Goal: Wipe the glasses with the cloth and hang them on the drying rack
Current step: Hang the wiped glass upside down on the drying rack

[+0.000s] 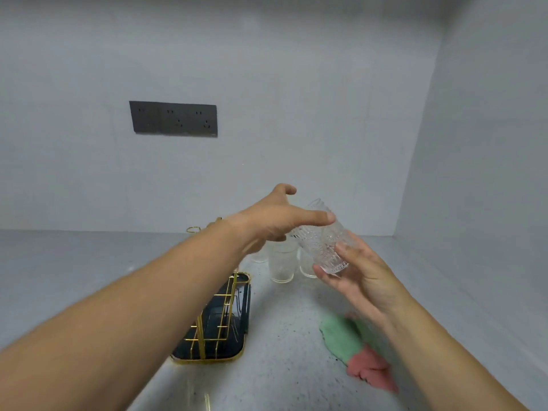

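Logging bare grey counter point(74, 262) at the left, running back to the far wall point(267, 84); dark socket panel point(173, 118) sitting on that wall. Noting drying rack point(216, 321) near, left of centre: gold wire frame standing in a dark gold-rimmed tray, counter showing around it.

Recording left hand point(275, 221) reaching rightward above the rack, fingers spread apart, one fingertip touching the upper side of the glass point(321, 235) without closing round it.

Observing several standing glasses point(281, 262) clustering far of centre behind the hands, partly hidden; rim-up or rim-down impossible to tell.

Recording right hand point(358, 277) gripping the glass's lower end between thumb and fingers, holding it tilted in mid-air over the counter.

Noting green-and-pink cloth point(353, 342) lying crumpled near right, beneath the right forearm; side wall point(489, 143) closing off the right edge.
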`<act>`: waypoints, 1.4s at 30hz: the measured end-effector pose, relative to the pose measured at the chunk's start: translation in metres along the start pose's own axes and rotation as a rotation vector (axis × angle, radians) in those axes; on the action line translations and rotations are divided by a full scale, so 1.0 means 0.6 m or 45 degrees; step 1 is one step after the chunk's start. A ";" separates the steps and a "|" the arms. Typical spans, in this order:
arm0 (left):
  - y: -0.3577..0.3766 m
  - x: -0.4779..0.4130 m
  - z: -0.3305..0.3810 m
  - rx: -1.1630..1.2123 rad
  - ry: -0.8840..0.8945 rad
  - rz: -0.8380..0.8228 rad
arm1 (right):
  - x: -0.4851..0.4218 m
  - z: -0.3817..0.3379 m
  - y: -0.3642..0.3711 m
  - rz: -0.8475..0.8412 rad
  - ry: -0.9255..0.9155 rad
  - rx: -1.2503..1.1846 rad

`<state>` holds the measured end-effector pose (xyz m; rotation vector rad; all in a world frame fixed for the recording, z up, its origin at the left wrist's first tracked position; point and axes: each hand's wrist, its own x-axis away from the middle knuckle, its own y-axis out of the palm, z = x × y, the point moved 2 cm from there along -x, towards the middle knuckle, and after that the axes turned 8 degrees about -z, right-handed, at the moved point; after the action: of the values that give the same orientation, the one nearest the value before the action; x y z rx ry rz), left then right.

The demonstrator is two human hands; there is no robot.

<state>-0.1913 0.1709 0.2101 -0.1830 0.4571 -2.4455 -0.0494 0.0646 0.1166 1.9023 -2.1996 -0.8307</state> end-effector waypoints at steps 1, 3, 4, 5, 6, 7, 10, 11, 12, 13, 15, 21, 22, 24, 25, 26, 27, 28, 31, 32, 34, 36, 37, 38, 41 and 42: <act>-0.008 -0.005 0.006 -0.079 -0.022 -0.070 | -0.006 -0.004 -0.004 0.030 0.008 0.057; -0.018 -0.017 0.013 -0.228 -0.038 -0.189 | -0.017 -0.016 -0.007 0.079 0.007 0.166; -0.020 -0.024 0.014 -0.293 -0.036 -0.226 | -0.022 -0.022 -0.007 0.101 0.004 0.207; -0.023 -0.032 0.015 -0.349 -0.037 -0.251 | -0.029 -0.029 -0.008 0.111 -0.002 0.230; -0.026 -0.038 0.015 -0.394 -0.042 -0.273 | -0.035 -0.035 -0.006 0.119 -0.001 0.235; -0.028 -0.046 0.015 -0.425 -0.051 -0.292 | -0.042 -0.041 -0.005 0.123 -0.002 0.236; -0.041 -0.064 0.011 -0.430 -0.061 -0.333 | -0.066 -0.055 -0.003 0.119 0.028 0.286; -0.048 -0.068 0.010 -0.436 -0.058 -0.335 | -0.075 -0.057 0.001 0.114 0.039 0.316; -0.055 -0.071 0.010 -0.454 -0.059 -0.339 | -0.086 -0.060 0.005 0.124 0.047 0.345; -0.063 -0.072 0.012 -0.474 -0.061 -0.345 | -0.099 -0.062 0.010 0.120 0.051 0.373; -0.085 -0.078 0.010 -0.506 -0.053 -0.337 | -0.127 -0.063 0.026 0.095 0.046 0.408; -0.160 -0.108 -0.017 -0.461 0.057 -0.082 | -0.225 -0.036 0.073 0.037 0.024 0.543; -0.171 -0.113 -0.024 -0.467 0.068 -0.057 | -0.239 -0.029 0.078 0.045 0.024 0.601; -0.194 -0.122 -0.041 -0.481 0.089 -0.009 | -0.266 -0.016 0.088 0.036 0.044 0.666; -0.205 -0.127 -0.049 -0.486 0.097 0.005 | -0.277 -0.010 0.089 0.018 0.057 0.674; -0.216 -0.132 -0.057 -0.500 0.101 0.013 | -0.286 -0.004 0.090 -0.004 0.071 0.674; -0.227 -0.138 -0.065 -0.531 0.104 0.019 | -0.296 0.003 0.090 -0.023 0.081 0.674; -0.235 -0.144 -0.071 -0.574 0.102 0.019 | -0.303 0.010 0.089 -0.039 0.091 0.675; -0.250 -0.160 -0.094 -0.708 0.081 0.024 | -0.323 0.040 0.080 -0.066 0.114 0.706; -0.252 -0.164 -0.101 -0.741 0.072 0.028 | -0.327 0.049 0.077 -0.070 0.124 0.714; -0.257 -0.171 -0.115 -0.781 0.045 0.024 | -0.336 0.067 0.072 -0.079 0.146 0.719; -0.261 -0.178 -0.126 -0.831 0.003 -0.001 | -0.342 0.083 0.068 -0.090 0.173 0.719; -0.263 -0.181 -0.130 -0.860 -0.022 -0.018 | -0.345 0.090 0.067 -0.100 0.190 0.730; -0.264 -0.183 -0.135 -0.887 -0.047 -0.033 | -0.346 0.095 0.066 -0.112 0.208 0.744; -0.267 -0.187 -0.145 -0.945 -0.113 -0.078 | -0.349 0.110 0.063 -0.127 0.260 0.755; -0.266 -0.188 -0.148 -0.965 -0.133 -0.100 | -0.350 0.116 0.060 -0.122 0.274 0.759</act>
<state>-0.2142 0.3829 0.1842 -0.6449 1.3278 -2.2032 -0.0680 0.2874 0.1290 2.2161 -2.4043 0.0527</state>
